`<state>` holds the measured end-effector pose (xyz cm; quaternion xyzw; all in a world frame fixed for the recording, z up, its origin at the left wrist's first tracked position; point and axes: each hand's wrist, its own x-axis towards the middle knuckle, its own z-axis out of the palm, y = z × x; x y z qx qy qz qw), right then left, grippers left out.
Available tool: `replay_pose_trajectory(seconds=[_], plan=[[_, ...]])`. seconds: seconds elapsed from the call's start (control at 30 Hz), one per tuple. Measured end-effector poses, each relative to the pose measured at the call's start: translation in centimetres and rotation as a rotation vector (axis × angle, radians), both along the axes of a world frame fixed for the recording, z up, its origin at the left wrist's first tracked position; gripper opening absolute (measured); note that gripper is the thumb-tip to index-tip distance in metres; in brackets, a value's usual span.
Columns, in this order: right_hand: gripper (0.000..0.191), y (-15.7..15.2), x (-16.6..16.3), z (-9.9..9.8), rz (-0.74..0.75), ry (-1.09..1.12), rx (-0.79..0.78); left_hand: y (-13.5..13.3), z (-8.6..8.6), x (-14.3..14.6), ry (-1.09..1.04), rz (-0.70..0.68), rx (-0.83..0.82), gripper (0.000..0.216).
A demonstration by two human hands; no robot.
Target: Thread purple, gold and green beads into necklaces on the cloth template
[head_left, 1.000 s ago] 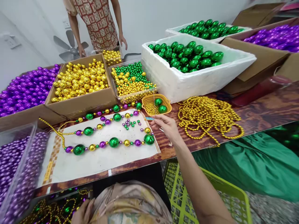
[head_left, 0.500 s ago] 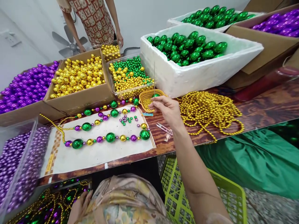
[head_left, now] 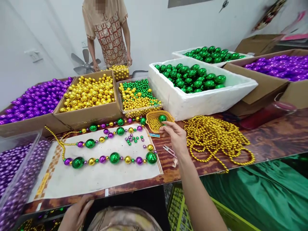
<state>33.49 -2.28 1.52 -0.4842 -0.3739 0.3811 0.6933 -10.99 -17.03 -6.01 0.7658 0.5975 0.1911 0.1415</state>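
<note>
Rising above the right hand [head_left: 177,138], whose fingertips are apparently pinched on it, a thin wire [head_left: 168,98], presumably light, stiff and slippery, is best gripped low, the left hand's [head_left: 75,212] fingers being slightly spread.

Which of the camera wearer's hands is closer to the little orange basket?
Right. The right hand is at the near right edge of the orange basket; the left hand is well away, by the front edge of the table.

Bead workshop: worktable [head_left: 271,138], cardboard boxes [head_left: 93,113] of loose beads [head_left: 89,91], laid-out strand [head_left: 114,158].
</note>
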Motion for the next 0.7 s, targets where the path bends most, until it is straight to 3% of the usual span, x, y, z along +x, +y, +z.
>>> replay_pose_trajectory(seconds=[0.1, 0.23, 0.37, 0.47, 0.53, 0.6, 0.7], plan=[[0.024, -0.8, 0.4, 0.4, 0.004, -0.046, -0.011, 4.2, 2.0, 4.0, -0.157, -0.193, 0.027, 0.031], [0.028, -2.5, 0.7, -0.9, -0.007, -0.057, -0.090, 10.4, 4.4, 10.5, -0.258, -0.348, 0.209, 0.029], [0.030, -4.2, 0.7, -3.0, -0.056, 0.022, -0.160, 19.0, 6.8, 16.3, -0.270, -0.381, 0.234, 0.026], [0.028, -5.4, 0.6, -4.4, -0.161, 0.054, -0.173, 25.7, 8.3, 19.3, -0.230, -0.404, 0.254, 0.020], [0.026, -6.1, 0.5, -4.9, -0.224, 0.073, -0.168, 28.8, 8.7, 20.8, -0.218, -0.373, 0.281, 0.018], [0.023, -6.6, 0.4, -5.2, -0.244, 0.081, -0.181, 30.0, 8.4, 22.0, -0.229, -0.406, 0.289, 0.020], [0.019, -6.5, 0.3, -4.9, -0.220, 0.045, -0.205, 28.3, 6.7, 22.8, -0.185, -0.561, 0.200, 0.022]])
